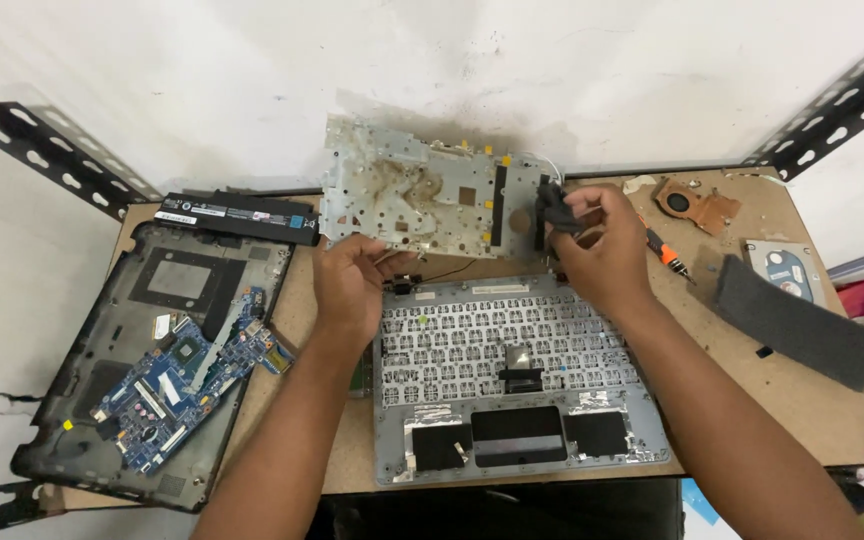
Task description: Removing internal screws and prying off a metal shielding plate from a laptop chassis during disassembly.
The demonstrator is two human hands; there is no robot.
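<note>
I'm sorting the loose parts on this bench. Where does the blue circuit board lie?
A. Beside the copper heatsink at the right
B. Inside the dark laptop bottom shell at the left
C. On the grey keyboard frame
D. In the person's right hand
B: the blue circuit board lies inside the dark plastic laptop bottom shell at the table's left side.

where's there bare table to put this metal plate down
Bare board lies right of the keyboard frame, in front of the grey foam pad, and a thin strip between the frame and the laptop base. The back edge is crowded: battery, metal plate, screwdriver, copper heatsink.
</note>
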